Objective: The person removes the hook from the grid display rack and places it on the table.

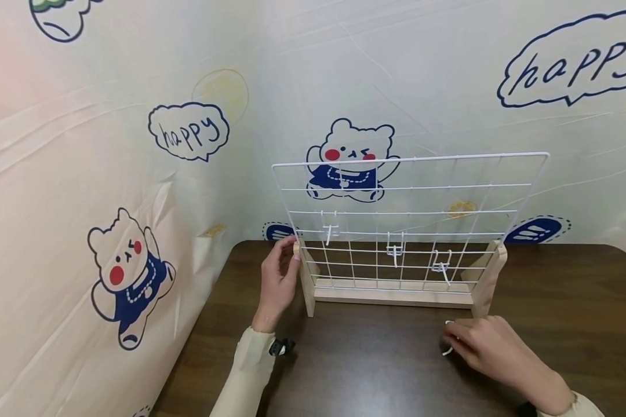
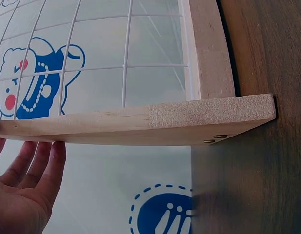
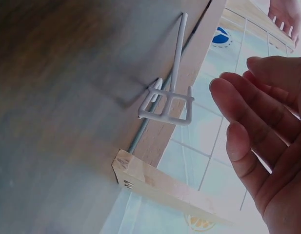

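A white wire grid rack (image 1: 412, 213) with wooden side pieces (image 1: 306, 284) stands on the table. My left hand (image 1: 279, 275) holds its left side piece, fingertips (image 2: 56, 151) on the outer face and a digit at the front edge. Three white wire hooks hang on the grid: one upper left (image 1: 330, 231), one in the middle (image 1: 395, 251), one lower right (image 1: 441, 267). In front of the rack's right end, another white wire hook (image 3: 165, 114) is by my right hand (image 1: 482, 347). The right wrist view shows its fingers loosely bent, apart from this hook.
The brown table (image 1: 365, 359) extends to both sides of the rack. A patterned cloth (image 1: 428, 75) hangs behind it and along the left side. A wooden bar (image 1: 391, 295) joins the rack's side pieces low down.
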{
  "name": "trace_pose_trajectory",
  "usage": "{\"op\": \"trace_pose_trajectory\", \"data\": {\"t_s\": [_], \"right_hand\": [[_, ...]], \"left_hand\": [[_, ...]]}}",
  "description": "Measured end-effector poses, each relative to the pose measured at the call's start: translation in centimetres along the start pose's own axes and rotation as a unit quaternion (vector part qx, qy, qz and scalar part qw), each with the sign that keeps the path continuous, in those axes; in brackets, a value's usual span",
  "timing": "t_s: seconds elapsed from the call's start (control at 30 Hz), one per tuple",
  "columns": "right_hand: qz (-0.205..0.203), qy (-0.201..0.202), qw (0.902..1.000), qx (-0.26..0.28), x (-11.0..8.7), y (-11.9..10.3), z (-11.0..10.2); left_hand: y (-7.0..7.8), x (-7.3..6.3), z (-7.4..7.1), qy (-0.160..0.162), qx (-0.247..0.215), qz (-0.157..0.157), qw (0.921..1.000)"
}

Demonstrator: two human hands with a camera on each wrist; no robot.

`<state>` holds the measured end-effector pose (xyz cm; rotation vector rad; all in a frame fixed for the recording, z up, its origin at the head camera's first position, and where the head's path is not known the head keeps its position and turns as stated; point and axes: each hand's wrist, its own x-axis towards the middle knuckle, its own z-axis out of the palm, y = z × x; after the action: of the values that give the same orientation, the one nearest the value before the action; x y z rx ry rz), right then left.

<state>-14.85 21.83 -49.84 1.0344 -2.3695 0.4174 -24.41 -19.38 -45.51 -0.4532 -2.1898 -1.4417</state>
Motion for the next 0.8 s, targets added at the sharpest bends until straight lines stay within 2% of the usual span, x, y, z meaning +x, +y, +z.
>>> {"op": "trace_pose_trajectory", "data": {"t_s": [0.37,0.8], "right_hand": [[-0.024,0.061,0.9978,-0.013,0.40,0.03,0.00],[-0.031,0.087,0.9957,-0.009,0.59,0.40,-0.27]], "left_hand": [[-0.04,0.06,-0.05,-0.002,0.000,-0.002,1.0000],[-0.02,0.09,0.00,0.000,0.001,-0.001,1.0000]]}}
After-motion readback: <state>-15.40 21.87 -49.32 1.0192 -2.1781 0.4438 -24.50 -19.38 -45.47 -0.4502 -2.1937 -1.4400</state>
